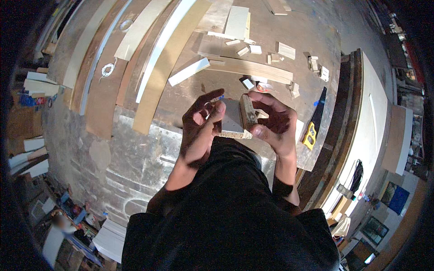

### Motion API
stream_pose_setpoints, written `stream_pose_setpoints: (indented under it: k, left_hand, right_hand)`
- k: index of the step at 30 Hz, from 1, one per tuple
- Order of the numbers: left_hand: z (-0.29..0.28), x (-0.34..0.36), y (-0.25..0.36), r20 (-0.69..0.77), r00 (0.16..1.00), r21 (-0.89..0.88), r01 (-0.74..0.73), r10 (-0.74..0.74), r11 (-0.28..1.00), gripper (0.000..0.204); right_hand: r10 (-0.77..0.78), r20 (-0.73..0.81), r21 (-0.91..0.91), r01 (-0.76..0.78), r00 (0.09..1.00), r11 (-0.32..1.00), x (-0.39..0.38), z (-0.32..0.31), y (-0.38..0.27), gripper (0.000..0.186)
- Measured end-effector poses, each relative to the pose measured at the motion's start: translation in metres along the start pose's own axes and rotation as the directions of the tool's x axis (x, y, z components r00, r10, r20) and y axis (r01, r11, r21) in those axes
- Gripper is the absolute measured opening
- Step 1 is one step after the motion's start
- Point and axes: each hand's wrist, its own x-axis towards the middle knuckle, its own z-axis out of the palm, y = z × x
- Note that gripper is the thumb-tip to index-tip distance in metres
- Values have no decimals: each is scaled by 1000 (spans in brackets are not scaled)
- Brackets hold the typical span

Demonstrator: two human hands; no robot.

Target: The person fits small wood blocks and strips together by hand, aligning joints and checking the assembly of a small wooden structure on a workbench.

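Observation:
My left hand (pixel 201 124) is curled at the left side of a small grey-faced board (pixel 231 125), its thumb near the board's edge. A pale, rough edge runs along the board's near side. My right hand (pixel 280 122) grips a short wood block (pixel 247 113) between thumb and fingers. The block stands on edge against the board's right end. Both pieces are held in front of my body, over the worktable (pixel 181 97). The fingers behind the pieces are partly hidden.
Long wood strips (pixel 176 58) lie at the left and far left. Several wood offcuts (pixel 285 50) are scattered beyond my hands, with a long batten (pixel 253 68) among them. A yellow-handled handsaw (pixel 311 133) lies at the right. A coil of white string (pixel 107 70) rests on a strip.

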Motion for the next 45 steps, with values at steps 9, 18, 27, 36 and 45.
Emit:
stream_pose_setpoints:
  k: [9, 18, 27, 36, 45]
  left_hand:
    - [-22, -2, -1, 326, 944, 4, -61, 57, 998, 79]
    - [-28, 8, -10, 546, 838, -145, 83, 10, 986, 106]
    - [-15, 4, -27, 543, 828, -512, 194, 141, 837, 92]
    - [-24, 0, -8, 499, 866, -181, 104, 0, 978, 102]
    - [-10, -3, -1, 416, 905, -30, -89, 94, 996, 101]
  right_hand:
    - [39, -136, -8, -40, 990, 999, -4, 11, -11, 66]
    - [-119, -271, -249, 50, 955, 967, -17, 41, -48, 73]
    - [-163, -83, -398, 118, 983, 910, -21, 36, -75, 86]
    - [-262, 47, -469, 253, 964, 846, -17, -5, -55, 52]
    - [-367, -169, -664, 170, 915, 728, -22, 6, -62, 42]
